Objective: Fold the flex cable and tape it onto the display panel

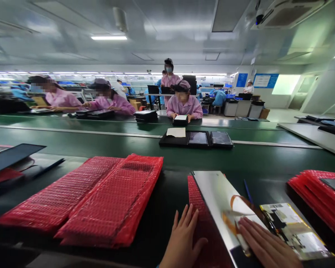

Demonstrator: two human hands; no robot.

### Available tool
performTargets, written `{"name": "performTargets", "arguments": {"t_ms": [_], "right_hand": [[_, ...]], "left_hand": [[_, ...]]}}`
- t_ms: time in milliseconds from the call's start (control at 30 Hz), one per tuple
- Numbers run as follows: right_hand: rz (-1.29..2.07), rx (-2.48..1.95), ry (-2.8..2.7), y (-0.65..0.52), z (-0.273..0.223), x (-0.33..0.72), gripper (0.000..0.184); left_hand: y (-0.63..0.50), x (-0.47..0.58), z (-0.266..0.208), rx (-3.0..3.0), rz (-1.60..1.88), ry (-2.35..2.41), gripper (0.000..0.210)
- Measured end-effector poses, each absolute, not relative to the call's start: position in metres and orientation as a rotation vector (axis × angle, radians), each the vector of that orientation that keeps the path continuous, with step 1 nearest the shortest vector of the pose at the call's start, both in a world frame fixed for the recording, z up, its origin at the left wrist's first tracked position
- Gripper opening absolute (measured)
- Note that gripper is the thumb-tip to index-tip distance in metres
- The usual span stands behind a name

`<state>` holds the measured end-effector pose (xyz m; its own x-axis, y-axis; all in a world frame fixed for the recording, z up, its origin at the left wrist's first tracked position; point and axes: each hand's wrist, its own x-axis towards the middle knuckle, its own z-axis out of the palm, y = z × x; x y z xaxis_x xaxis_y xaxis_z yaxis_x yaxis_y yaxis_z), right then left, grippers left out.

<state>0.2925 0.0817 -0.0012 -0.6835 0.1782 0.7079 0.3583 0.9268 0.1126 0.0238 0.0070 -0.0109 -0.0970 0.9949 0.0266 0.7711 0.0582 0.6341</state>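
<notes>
My left hand [182, 238] lies flat with its fingers spread at the near edge of a red bubble-wrap bag [205, 223]. On that bag rests a flat display panel [217, 197] with a shiny grey face, an orange flex cable [236, 203] and a circuit board [293, 227] at its near right end. Resting palm down on the panel's near end beside the board is my right hand [264, 243], fingers together. Neither hand grips anything.
Two overlapping stacks of red bubble-wrap bags [100, 197] lie to the left, another red stack [321, 197] at right. Dark tablets [197, 138] sit on the green conveyor belt [128, 143]. Several workers in pink coats sit across the belt [184, 104]. A dark panel [8, 158] lies far left.
</notes>
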Motion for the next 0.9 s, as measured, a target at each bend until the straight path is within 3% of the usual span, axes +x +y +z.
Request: {"name": "performTargets", "arguments": {"t_ms": [67,167,233,333,433,467,733,900], "right_hand": [[-0.603,-0.242,-2.417,0.093,-0.007,0.272,0.059],[-0.663,-0.364,-2.43,0.094,-0.023,0.254,0.064],[-0.512,-0.44,-2.483,0.087,-0.03,0.252,0.059],[0.042,-0.538,-2.649,0.077,-0.024,0.256,0.069],[0.56,-0.83,-2.724,0.076,-0.007,0.25,0.024],[0.649,-0.917,-2.736,0.078,-0.001,0.245,0.018],[0.923,-1.128,-2.772,0.096,0.015,0.22,0.024],[0.84,-1.127,-2.826,0.086,0.016,0.218,0.022]], "left_hand": [[0.007,0.023,-0.008,1.715,0.767,1.896,0.063],[0.006,0.022,0.002,1.593,0.946,1.888,0.051],[0.009,0.021,0.01,1.529,0.996,1.847,0.047],[0.026,0.022,0.019,1.408,0.939,1.684,0.041],[0.058,0.024,0.021,1.28,0.779,1.531,0.046],[0.069,0.025,0.021,1.254,0.745,1.499,0.05],[0.095,0.033,0.001,1.259,0.728,1.336,0.052],[0.088,0.033,0.001,1.283,0.801,1.309,0.057]]}}
